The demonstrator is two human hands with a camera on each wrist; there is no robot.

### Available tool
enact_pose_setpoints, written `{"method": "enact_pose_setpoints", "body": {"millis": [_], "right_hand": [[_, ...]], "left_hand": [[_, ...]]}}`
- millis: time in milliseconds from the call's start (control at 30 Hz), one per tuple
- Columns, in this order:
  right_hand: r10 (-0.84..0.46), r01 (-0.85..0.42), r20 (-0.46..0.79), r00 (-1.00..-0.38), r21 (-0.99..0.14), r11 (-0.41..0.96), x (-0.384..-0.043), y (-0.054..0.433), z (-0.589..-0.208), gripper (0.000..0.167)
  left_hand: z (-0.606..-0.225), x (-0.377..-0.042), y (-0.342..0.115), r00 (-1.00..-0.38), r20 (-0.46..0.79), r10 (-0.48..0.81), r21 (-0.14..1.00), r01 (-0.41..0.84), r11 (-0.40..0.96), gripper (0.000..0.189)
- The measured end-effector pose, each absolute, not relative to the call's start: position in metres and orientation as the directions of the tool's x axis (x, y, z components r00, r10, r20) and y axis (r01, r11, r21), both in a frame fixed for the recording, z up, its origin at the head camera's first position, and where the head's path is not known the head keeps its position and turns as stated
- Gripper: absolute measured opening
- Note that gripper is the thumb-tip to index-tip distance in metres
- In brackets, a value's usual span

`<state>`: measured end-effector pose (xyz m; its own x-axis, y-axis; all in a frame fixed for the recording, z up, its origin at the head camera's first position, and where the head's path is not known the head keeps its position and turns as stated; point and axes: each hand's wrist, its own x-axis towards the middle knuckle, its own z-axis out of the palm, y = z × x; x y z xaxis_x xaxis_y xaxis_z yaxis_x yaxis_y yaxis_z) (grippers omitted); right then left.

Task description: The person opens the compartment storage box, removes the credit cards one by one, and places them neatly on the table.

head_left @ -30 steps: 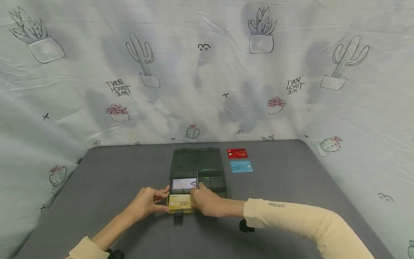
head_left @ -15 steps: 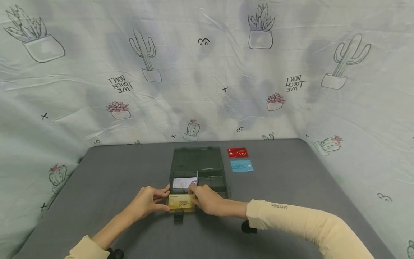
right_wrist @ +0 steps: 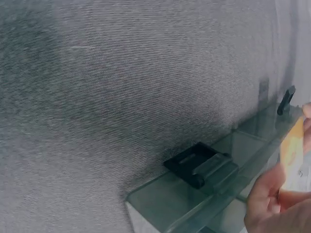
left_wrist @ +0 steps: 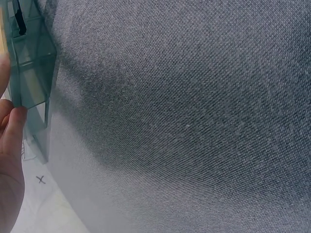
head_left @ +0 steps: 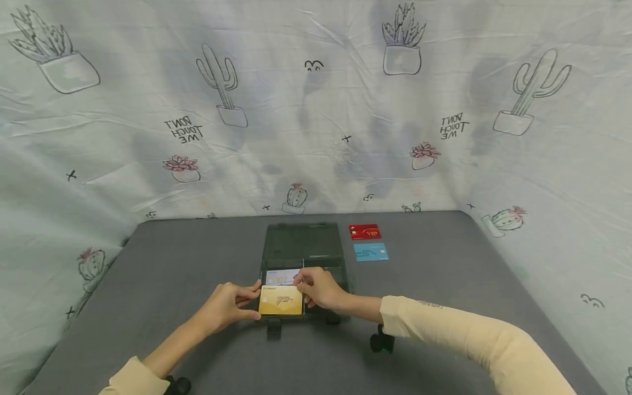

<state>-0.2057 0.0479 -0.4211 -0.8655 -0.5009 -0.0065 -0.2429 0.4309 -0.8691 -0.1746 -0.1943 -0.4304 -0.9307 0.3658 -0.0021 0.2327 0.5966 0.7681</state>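
A dark translucent plastic box (head_left: 302, 241) with dividers lies with its lid folded back on the table. My right hand (head_left: 323, 289) pinches a gold card (head_left: 280, 300) by its right edge, over the front left compartment. The card tilts up, its printed face showing. Behind it, a white VIP card (head_left: 278, 276) lies in the back left compartment, partly covered. At the box's left side, my left hand (head_left: 228, 308) holds the wall between thumb and fingers. The right wrist view shows the gold card (right_wrist: 291, 155) between thumb and fingers above the box rim.
A red VIP card (head_left: 365, 232) and a blue card (head_left: 371, 252) lie flat to the right of the box lid. Two latches, one of them the left latch (head_left: 274, 329), hang off the box front. A patterned curtain (head_left: 316, 109) stands behind the grey table (head_left: 197, 247).
My right hand has raised the gold card from the front left compartment and tilted it, moving slightly up and right. The left hand stays at the box's left side.
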Motion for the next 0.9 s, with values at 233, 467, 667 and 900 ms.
{"method": "enact_pose_setpoints", "body": {"millis": [233,467,667,900], "right_hand": [[-0.512,0.004,-0.184,-0.839,-0.943,0.332,-0.206,0.059,-0.416,0.021],[-0.535,-0.024,-0.158,-0.830,-0.948,0.317,-0.204,0.077,-0.420,0.023],[-0.603,-0.128,-0.094,-0.792,-0.941,0.315,-0.211,0.090,-0.427,0.036],[-0.654,-0.125,-0.095,-0.751,-0.952,0.281,-0.216,0.101,-0.429,0.060]], "left_hand": [[-0.430,-0.176,-0.193,-0.929,-0.005,0.371,0.788,0.225,0.574,0.055],[-0.428,-0.177,-0.193,-0.924,0.002,0.381,0.801,0.230,0.553,0.056],[-0.426,-0.179,-0.192,-0.924,0.005,0.382,0.804,0.230,0.548,0.056],[-0.424,-0.181,-0.189,-0.926,-0.005,0.376,0.808,0.218,0.548,0.055]]}}
